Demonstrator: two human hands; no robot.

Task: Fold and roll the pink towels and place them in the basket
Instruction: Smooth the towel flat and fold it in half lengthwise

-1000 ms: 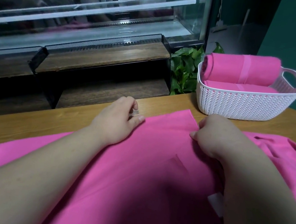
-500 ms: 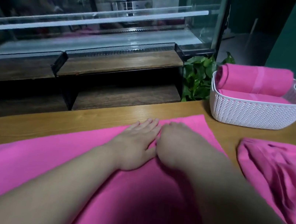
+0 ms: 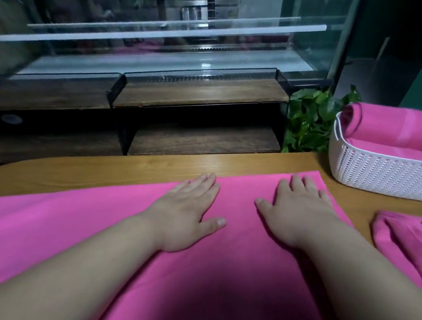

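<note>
Pressing my left hand (image 3: 188,211) and right hand (image 3: 298,215) flat, apart, on the pink cloth towel (image 3: 110,227) mid-frame; pushing unevenly could skew it, so the roll won't fit the white plastic basket (image 3: 384,176) at right.

A bare strip of desk (image 3: 108,175) is found along the far edge. The far right corner is taken by the basket (image 3: 395,178), the right edge by a crumpled towel (image 3: 417,248).
</note>
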